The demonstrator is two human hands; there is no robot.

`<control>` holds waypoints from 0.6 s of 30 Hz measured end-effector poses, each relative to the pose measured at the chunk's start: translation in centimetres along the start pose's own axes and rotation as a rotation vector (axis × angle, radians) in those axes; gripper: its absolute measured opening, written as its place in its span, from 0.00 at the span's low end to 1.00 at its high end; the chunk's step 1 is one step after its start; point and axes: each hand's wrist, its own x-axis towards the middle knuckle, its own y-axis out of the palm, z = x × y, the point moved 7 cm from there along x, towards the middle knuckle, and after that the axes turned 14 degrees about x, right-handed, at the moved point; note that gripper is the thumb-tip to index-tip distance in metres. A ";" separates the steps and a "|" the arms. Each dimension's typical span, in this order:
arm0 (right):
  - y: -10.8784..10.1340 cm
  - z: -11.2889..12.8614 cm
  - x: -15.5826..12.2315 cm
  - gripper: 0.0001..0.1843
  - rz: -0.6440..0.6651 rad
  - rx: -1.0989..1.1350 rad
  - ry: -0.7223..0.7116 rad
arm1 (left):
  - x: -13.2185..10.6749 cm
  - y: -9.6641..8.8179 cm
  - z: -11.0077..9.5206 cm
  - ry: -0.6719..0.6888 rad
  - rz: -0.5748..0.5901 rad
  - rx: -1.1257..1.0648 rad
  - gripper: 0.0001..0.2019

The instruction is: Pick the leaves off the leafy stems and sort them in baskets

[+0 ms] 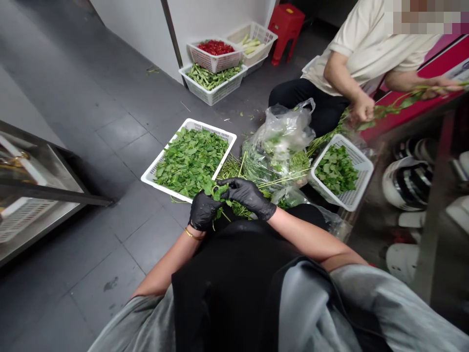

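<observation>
Both my hands wear black gloves and meet over my lap. My left hand (pixel 202 211) is closed round a bunch of green leafy stems (pixel 215 191). My right hand (pixel 247 194) pinches the top of the same bunch with curled fingers. Just beyond them stands a white basket (pixel 156 166) full of picked green leaves. A pile of loose stems (pixel 234 168) lies between that basket and a clear plastic bag of greens (pixel 282 146).
A second white basket (pixel 357 193) with leaves stands at the right. A seated person in a cream shirt (pixel 366 44) holds a long stem at the upper right. Baskets of red chillies (pixel 215 48) and green beans (pixel 212 78) sit by the wall, near a red stool (pixel 286 22). A steel counter (pixel 32 195) is at left.
</observation>
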 end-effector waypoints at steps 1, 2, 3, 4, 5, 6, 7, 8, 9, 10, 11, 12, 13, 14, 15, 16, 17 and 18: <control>-0.3 0.0 -0.1 0.27 -0.006 -0.019 -0.014 | 0.2 -0.2 -0.2 0.013 -0.005 0.013 0.11; -0.7 -0.1 -0.3 0.26 -0.007 -0.039 -0.020 | 0.3 -0.4 -0.3 0.013 -0.013 0.013 0.11; -1.1 0.0 -0.4 0.24 -0.006 -0.059 -0.020 | 0.5 -0.6 -0.4 0.005 -0.025 0.000 0.11; -1.5 0.1 -0.6 0.22 -0.005 -0.074 -0.019 | 0.6 -0.8 -0.6 -0.006 -0.037 -0.019 0.11; -1.9 0.4 -0.8 0.21 -0.004 -0.082 -0.022 | 0.7 -1.0 -0.8 -0.015 -0.046 -0.041 0.12; -2.2 0.7 -0.9 0.21 0.008 -0.082 -0.021 | 0.8 -1.1 -1.1 -0.021 -0.049 -0.063 0.12; -2.3 1.1 -1.1 0.21 0.036 -0.077 -0.017 | 0.8 -1.1 -1.4 -0.025 -0.051 -0.089 0.12; -2.3 1.4 -1.3 0.21 0.078 -0.062 -0.003 | 0.8 -1.0 -1.8 -0.030 -0.057 -0.114 0.12; -2.2 1.7 -1.5 0.21 0.122 -0.025 0.025 | 0.8 -1.0 -2.1 -0.039 -0.068 -0.137 0.13; -2.0 1.8 -1.7 0.22 0.160 0.033 0.064 | 0.8 -0.9 -2.4 -0.052 -0.080 -0.149 0.13; -1.9 1.9 -1.8 0.24 0.184 0.101 0.107 | 0.7 -0.8 -2.6 -0.063 -0.098 -0.147 0.14; -1.8 1.9 -1.8 0.24 0.192 0.157 0.142 | 0.6 -0.8 -2.9 -0.067 -0.116 -0.132 0.15; -1.8 1.9 -1.8 0.25 0.184 0.187 0.168 | 0.6 -0.6 -3.1 -0.062 -0.121 -0.105 0.16; -1.8 1.7 -1.7 0.24 0.169 0.178 0.187 | 0.6 -0.5 -3.3 -0.052 -0.113 -0.080 0.17; -1.8 1.5 -1.5 0.23 0.162 0.124 0.195 | 0.6 -0.3 -3.3 -0.043 -0.094 -0.068 0.17; -1.7 1.2 -1.2 0.22 0.166 0.043 0.194 | 0.7 -0.1 -3.2 -0.040 -0.072 -0.068 0.16; -1.6 1.0 -1.0 0.21 0.172 -0.041 0.187 | 0.7 0.0 -3.1 -0.044 -0.050 -0.076 0.15; -1.5 0.8 -0.7 0.21 0.185 -0.119 0.181 | 0.9 0.0 -2.7 -0.059 -0.034 -0.089 0.15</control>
